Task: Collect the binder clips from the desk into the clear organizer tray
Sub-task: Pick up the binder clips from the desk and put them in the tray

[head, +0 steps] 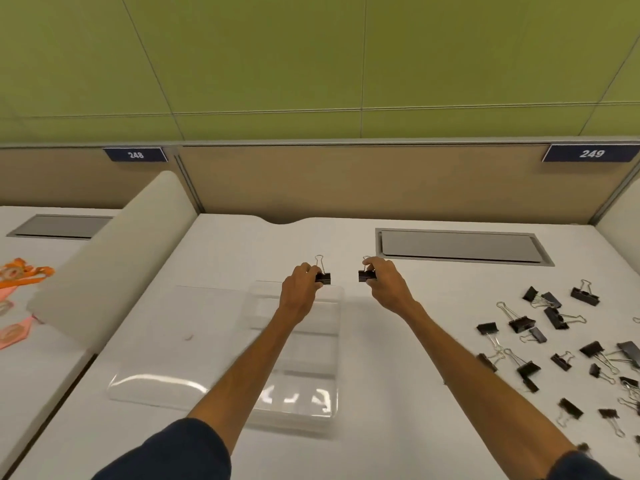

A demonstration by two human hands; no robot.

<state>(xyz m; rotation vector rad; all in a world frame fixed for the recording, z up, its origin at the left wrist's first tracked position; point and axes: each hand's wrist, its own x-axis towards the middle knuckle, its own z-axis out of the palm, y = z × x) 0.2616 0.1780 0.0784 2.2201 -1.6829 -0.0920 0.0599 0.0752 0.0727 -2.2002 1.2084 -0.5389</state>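
**While held above the clear organizer tray [311, 344]**

The left hand [299, 289] pinches one binder clip [323, 278], wire handle pointing away; the right hand [386, 285] pinches a second clip [366, 275] right of the far corner, black bodies facing each other.

A grey recessed hatch [464, 245] is set into the white surface [221, 258] near its far right corner, and a shallow curved notch [284, 220] cuts the far edge left of it. Along the left edge stands a cream divider [114, 258] with a rounded top. On the neighbouring desk [34, 368] beyond it lie another grey hatch [59, 226], an orange ribbon-like item [26, 273] and pink pieces [14, 336]. A tan partition [346, 181] backs the far edge and carries blue number plates 248 [135, 154] and 249 [591, 153]. Above it rises a green panelled wall [311, 64]. A small reddish mark [188, 337] sits towards the left edge.
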